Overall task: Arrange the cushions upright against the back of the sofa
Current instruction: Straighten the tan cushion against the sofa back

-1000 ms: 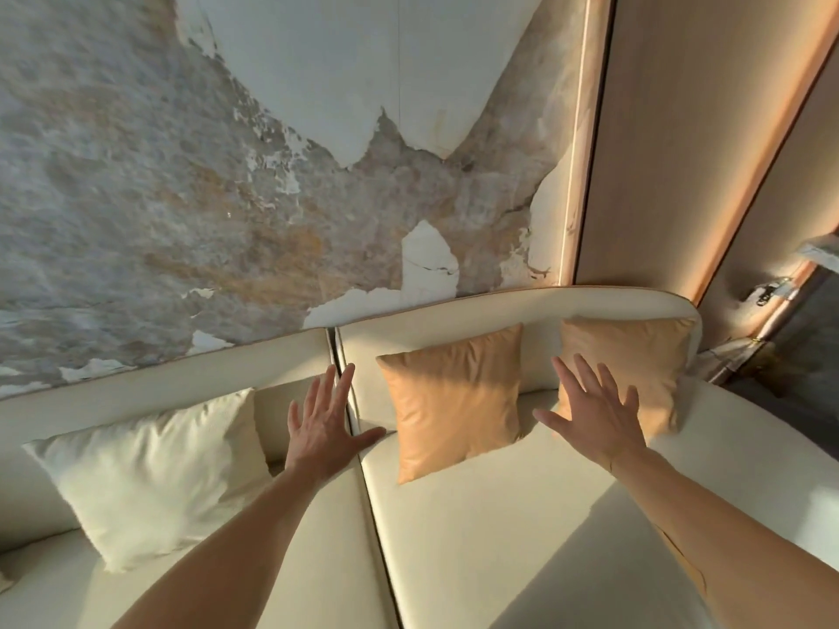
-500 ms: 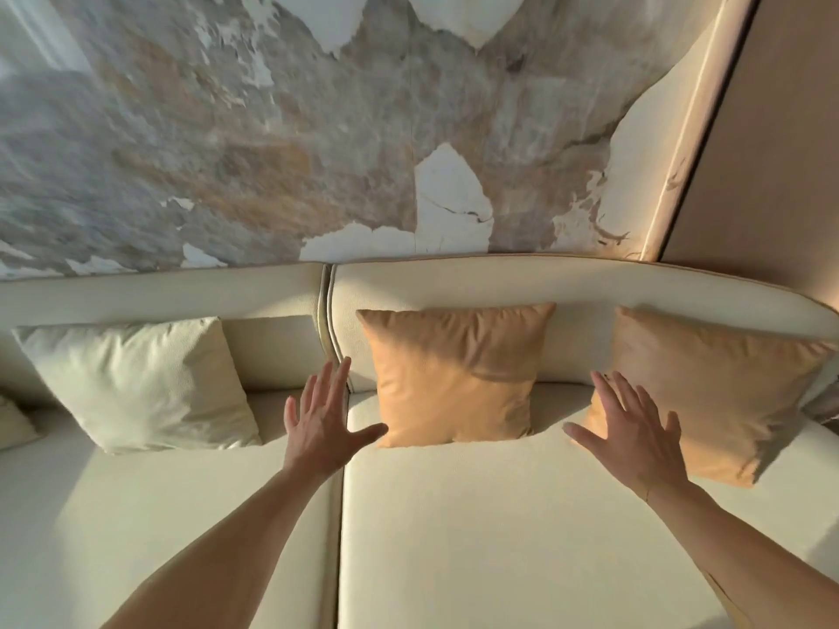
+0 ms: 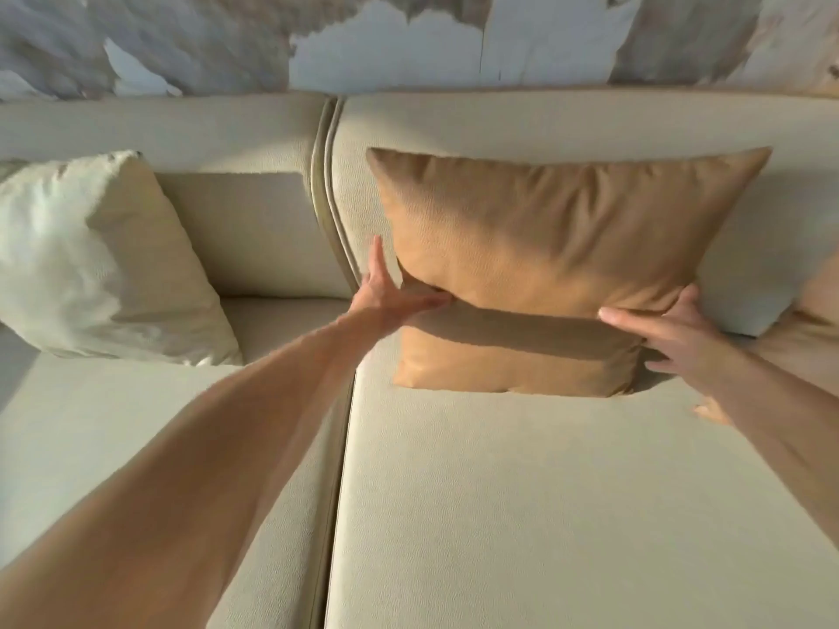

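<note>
head view looks down on the cream sofa (image 3: 522, 492), its back (image 3: 545, 124) running along under a peeling wall (image 3: 408, 34). largest of the loose things is the tan cushion (image 3: 535, 247), standing on the right seat and leaning on the back, nearly upright, its lower part creased where it is squeezed. a white cushion (image 3: 91, 256) leans tilted against the back on the left seat, well apart from it, and the edge of another tan cushion (image 3: 812, 329) shows at the far right. the left hand (image 3: 386, 292) grips the tan cushion's left edge, thumb pressed into the front, fingers behind; the right hand (image 3: 667, 329) is clamped on its lower right side the same way. i'd say the step in hand is seating this middle cushion; next it wants a lift and a push so its rear face lies flat on the back, then a release. no brand, label or writing can be read anywhere.
</note>
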Available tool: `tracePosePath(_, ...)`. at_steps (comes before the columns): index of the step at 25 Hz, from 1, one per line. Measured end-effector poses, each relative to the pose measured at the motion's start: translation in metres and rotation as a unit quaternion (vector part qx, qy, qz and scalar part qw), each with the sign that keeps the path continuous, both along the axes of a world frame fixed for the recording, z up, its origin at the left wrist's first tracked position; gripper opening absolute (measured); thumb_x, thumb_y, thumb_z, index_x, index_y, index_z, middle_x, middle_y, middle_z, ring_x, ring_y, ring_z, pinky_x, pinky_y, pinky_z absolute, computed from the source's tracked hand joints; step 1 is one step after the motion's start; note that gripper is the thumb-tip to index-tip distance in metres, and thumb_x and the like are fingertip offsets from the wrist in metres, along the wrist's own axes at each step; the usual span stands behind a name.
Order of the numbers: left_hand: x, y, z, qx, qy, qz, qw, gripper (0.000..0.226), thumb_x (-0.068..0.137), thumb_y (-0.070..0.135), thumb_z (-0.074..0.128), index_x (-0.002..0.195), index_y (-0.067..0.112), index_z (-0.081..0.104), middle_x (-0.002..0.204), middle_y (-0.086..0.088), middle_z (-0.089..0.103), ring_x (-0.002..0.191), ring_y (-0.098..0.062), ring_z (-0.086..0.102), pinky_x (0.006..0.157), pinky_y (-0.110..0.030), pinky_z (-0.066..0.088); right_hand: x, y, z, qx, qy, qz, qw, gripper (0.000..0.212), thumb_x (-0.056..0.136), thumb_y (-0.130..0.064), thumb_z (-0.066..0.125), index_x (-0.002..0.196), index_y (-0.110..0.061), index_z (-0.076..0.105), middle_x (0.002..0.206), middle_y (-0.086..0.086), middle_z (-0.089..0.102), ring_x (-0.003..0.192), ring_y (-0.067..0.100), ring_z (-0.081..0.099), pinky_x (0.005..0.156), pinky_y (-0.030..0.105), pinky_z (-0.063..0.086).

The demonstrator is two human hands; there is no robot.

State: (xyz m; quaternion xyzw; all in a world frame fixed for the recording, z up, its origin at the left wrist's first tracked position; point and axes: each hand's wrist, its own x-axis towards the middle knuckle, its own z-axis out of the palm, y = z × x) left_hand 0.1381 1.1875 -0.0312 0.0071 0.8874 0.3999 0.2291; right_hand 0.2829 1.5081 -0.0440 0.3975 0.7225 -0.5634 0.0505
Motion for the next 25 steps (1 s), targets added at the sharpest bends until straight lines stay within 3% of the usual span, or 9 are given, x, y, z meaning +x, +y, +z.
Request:
tracePosePath(3,-0.011,0.000,0.005,0.101,-0.040,-0.031,0.994,0.128,0.057,0.036,0.092,0.151,0.044,0.005,0.145,-0.001,0.046,0.130,-0.027,0.049,0.099,-0.038,0.046,-0.006,0.002,0.002,-0.048,-0.010,-0.021,0.999,0.097,0.027,-0.047,0.096,0.095,-0.042,0.026,0.137,-0.004,0.048,0.118,0.029,0.054,0.088,0.055,0.047)
tracePosePath(5,-0.013,0.002,0.012,0.107,-0.022,-0.038,0.993,0.116,0.059,0.028,0.091,0.148,0.036,0.017,0.132,0.003,0.054,0.122,-0.024,0.053,0.095,-0.034,0.047,-0.005,-0.001,0.009,-0.039,-0.004,-0.024,0.999,0.097,0.025,-0.047,0.097,0.095,-0.042,0.029,0.137,-0.005,0.046,0.117,0.028,0.056,0.088,0.053,0.051)
tracePosePath(8,-0.015,-0.001,0.022,0.092,0.002,-0.035,0.995,0.104,0.066,0.019,0.086,0.143,0.033,0.018,0.121,0.002,0.056,0.112,-0.023,0.054,0.090,-0.031,0.045,-0.003,-0.010,0.014,-0.036,0.027,-0.037,0.998,0.097,0.028,-0.041,0.098,0.100,-0.039,0.033,0.136,-0.002,0.049,0.115,0.028,0.058,0.088,0.051,0.051)
tracePosePath(14,-0.028,-0.028,0.033,0.032,0.028,-0.044,0.998,0.098,0.065,0.025,0.086,0.137,0.029,0.019,0.116,-0.005,0.061,0.106,-0.028,0.059,0.096,-0.042,0.049,-0.014,-0.045,0.016,-0.042,0.064,-0.043,0.996,0.092,0.050,-0.021,0.094,0.114,-0.036,0.031,0.135,-0.011,0.047,0.118,0.022,0.055,0.096,0.056,0.044)
tracePosePath(17,-0.030,-0.046,0.033,0.022,0.025,-0.025,0.999,0.098,0.064,0.027,0.087,0.135,0.030,0.019,0.115,-0.004,0.061,0.106,-0.028,0.059,0.097,-0.043,0.049,-0.022,-0.060,0.014,-0.048,0.053,-0.029,0.997,0.096,0.043,-0.030,0.095,0.113,-0.038,0.030,0.136,-0.013,0.047,0.119,0.022,0.055,0.096,0.057,0.044)
tracePosePath(21,-0.031,-0.070,0.034,0.016,0.000,0.000,1.000,0.098,0.064,0.022,0.087,0.135,0.027,0.021,0.117,-0.008,0.060,0.106,-0.029,0.060,0.094,-0.044,0.052,-0.035,-0.078,0.013,-0.035,0.037,-0.004,0.999,0.083,0.058,-0.024,0.092,0.110,-0.035,0.028,0.134,-0.007,0.046,0.120,0.025,0.051,0.097,0.055,0.043)
tracePosePath(25,-0.030,-0.070,0.035,0.008,-0.006,-0.014,1.000,0.098,0.065,0.022,0.086,0.138,0.027,0.020,0.117,-0.010,0.061,0.104,-0.032,0.061,0.094,-0.044,0.051,-0.038,-0.082,0.015,-0.012,0.022,-0.011,1.000,0.085,0.054,-0.029,0.093,0.107,-0.035,0.027,0.132,-0.003,0.048,0.118,0.026,0.053,0.093,0.051,0.047)
